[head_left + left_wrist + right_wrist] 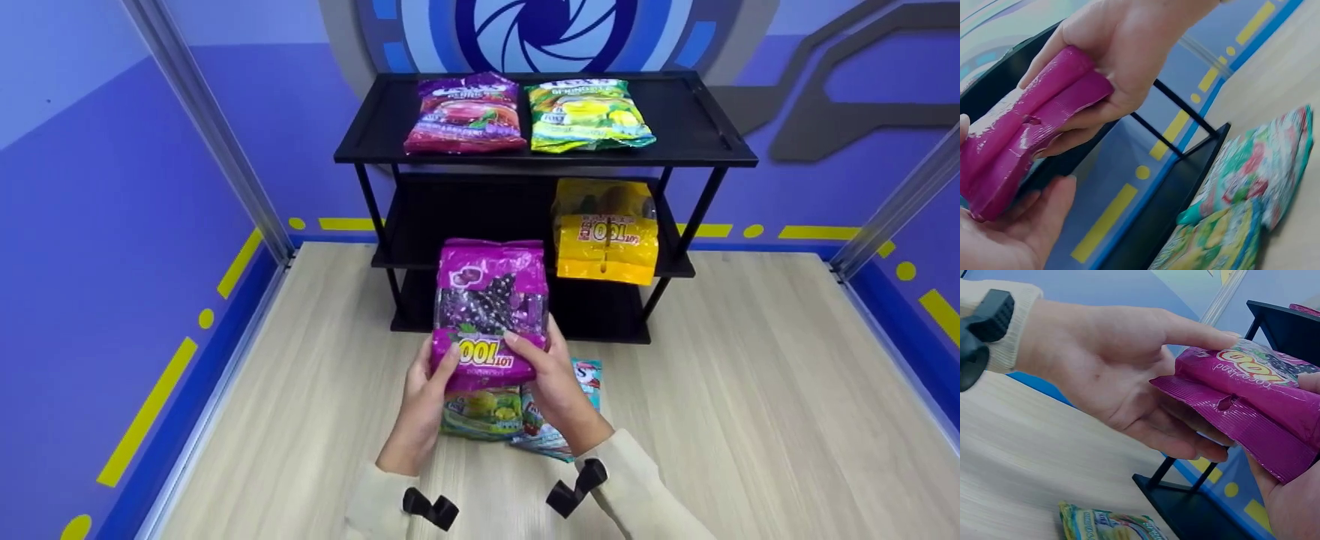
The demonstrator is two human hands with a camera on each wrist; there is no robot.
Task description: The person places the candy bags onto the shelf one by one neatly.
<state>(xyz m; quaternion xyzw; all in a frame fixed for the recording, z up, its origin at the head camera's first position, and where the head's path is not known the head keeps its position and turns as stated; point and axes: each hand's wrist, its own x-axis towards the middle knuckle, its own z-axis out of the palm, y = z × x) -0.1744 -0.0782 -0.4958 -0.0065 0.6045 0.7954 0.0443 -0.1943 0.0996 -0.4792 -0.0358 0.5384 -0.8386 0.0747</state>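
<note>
A purple candy bag (491, 315) marked "100", with dark grapes pictured on it, is held up between both hands in the head view, in front of the black shelf (465, 217). My left hand (426, 390) grips its lower left side and my right hand (553, 373) its lower right, each with the thumb on the front face and fingers around behind. In the right wrist view, the bag's crimped end (1241, 427) with its hang hole points toward the camera. Below the hands, a green-yellow candy bag (482, 416) and a turquoise candy bag (551, 435) are partly covered.
On the shelf's top tier lie a red-purple candy bag (466, 116) and a green-yellow candy bag (589, 114). A yellow candy bag (607, 236) stands on the middle tier, at the right. Blue walls (90, 247) enclose the wooden surface (750, 390) at left, back and right.
</note>
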